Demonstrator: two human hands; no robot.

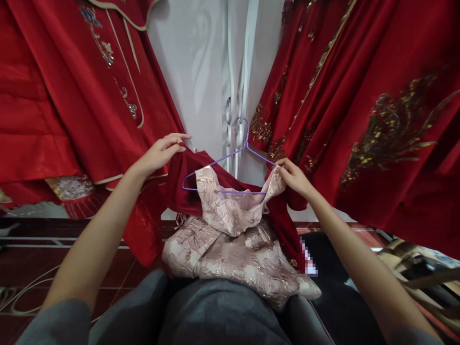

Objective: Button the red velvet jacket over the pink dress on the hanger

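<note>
A pale pink and gold brocade dress [233, 218] lies over my lap, its skirt bunched up. A thin purple hanger [225, 155] runs through its neckline, hook upward. One wide strap sits on the hanger's left arm, short of the end. With my right hand [293, 176] I pinch the other strap together with the hanger's right arm. My left hand [167, 151] grips the upper edge of a dark red garment [185, 175], fingers partly stretched. This dark red cloth passes behind the hanger and dress and comes down on the right.
Long red embroidered gowns hang at the left [72, 105] and right [359, 124]. Between them stands a white cabinet door [194, 81] with curved handles. White cables [21, 292] lie on the dark red tiled floor [118, 273]. Assorted items [427, 268] sit at the lower right.
</note>
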